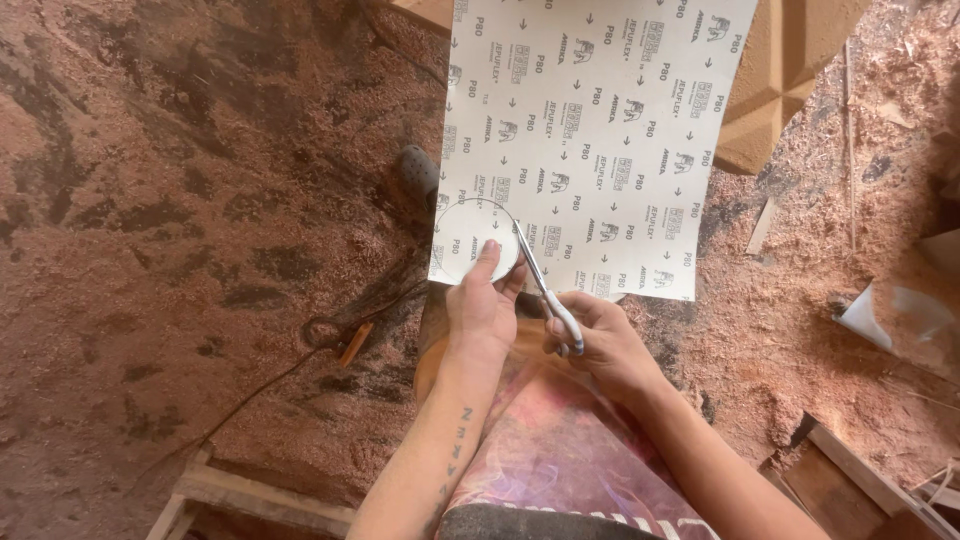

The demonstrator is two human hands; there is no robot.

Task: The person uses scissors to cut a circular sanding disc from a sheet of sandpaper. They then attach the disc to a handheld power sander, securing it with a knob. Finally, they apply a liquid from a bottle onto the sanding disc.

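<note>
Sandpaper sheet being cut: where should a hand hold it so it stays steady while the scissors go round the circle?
Hold the sandpaper sheet at its near lower-left corner, pinching the round disc from the near edge, as the left hand does. The sheet hangs free and curves, so gripping beside the cut stiffens it. Keep clear of the scissors in the right hand.

The left hand (484, 305) holds a round disc (478, 240) against a sandpaper sheet (590, 140), while the right hand (600, 340) cuts with scissors (545, 290) above the sawdust-covered floor (180, 200).
</note>
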